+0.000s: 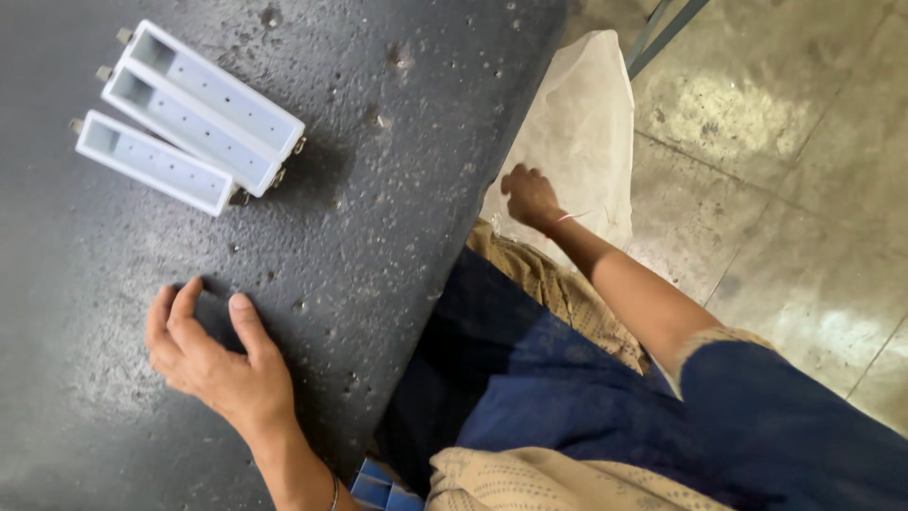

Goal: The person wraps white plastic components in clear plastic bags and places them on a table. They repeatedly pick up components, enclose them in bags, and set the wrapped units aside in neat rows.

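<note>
Hands apart: left hand (213,355) curled, empty, on table (397,189); right hand (530,197) reaching into sack (586,123).

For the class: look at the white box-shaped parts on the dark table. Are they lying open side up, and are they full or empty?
Open side up and empty: the three white box-shaped parts on the dark table show bare inner floors dotted with small holes.

Rough, matt dark table (397,189); smooth white plastic housings (189,118); translucent plastic sack (582,123).

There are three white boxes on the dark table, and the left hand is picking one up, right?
Not quite. The head view shows the three white boxes on the dark table, but the left hand rests on the table itself, apart from them, holding none.
</note>
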`<state>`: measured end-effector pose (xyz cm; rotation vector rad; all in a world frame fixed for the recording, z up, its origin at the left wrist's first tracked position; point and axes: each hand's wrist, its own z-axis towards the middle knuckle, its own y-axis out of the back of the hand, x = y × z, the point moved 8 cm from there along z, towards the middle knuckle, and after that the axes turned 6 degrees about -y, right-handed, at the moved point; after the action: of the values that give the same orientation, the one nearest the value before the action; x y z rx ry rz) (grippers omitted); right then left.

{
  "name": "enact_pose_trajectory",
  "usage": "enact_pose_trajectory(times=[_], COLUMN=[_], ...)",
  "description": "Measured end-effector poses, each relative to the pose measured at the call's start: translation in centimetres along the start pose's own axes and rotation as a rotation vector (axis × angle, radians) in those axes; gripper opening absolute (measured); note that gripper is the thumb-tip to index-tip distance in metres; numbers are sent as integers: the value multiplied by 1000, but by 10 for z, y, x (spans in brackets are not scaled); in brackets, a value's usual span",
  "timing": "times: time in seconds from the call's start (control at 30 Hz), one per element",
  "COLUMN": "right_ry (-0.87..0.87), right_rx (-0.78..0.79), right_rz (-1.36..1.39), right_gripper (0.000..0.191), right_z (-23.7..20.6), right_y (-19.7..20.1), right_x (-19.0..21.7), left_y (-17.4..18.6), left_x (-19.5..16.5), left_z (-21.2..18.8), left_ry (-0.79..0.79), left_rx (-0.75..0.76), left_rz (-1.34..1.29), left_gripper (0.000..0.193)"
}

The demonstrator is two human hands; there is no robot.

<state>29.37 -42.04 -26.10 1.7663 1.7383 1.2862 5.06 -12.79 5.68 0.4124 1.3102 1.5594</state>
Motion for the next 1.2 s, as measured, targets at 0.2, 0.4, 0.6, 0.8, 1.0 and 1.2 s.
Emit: enact_pose_trajectory(times=[0.2,0.4,0.6,0.8,1.0,1.2], right_ry=[-118,-140,-82,27,78,-164], right_rx=[-358,-261,-277,-21,37,-197], right_rz=[206,304,1644,1921,1775,376], right_gripper=[19,43,43,53,61,70], right_z=[10,53,13,-43,-56,-10], right_y=[56,29,42,64,71,53], right_x=[-49,-66,-88,-84,-67,-60], left_y=[-5,-5,-5,-5,-3,-4], left_x=[-2,-7,-4,-3,-1,0], left_z=[4,8,9,7,6,5], left_ry=[35,-4,40,59,74,52], left_rx=[30,43,20,35,35,33], left_rz=[61,76,92,72,64,68], left_gripper=[36,34,34,34,32,33])
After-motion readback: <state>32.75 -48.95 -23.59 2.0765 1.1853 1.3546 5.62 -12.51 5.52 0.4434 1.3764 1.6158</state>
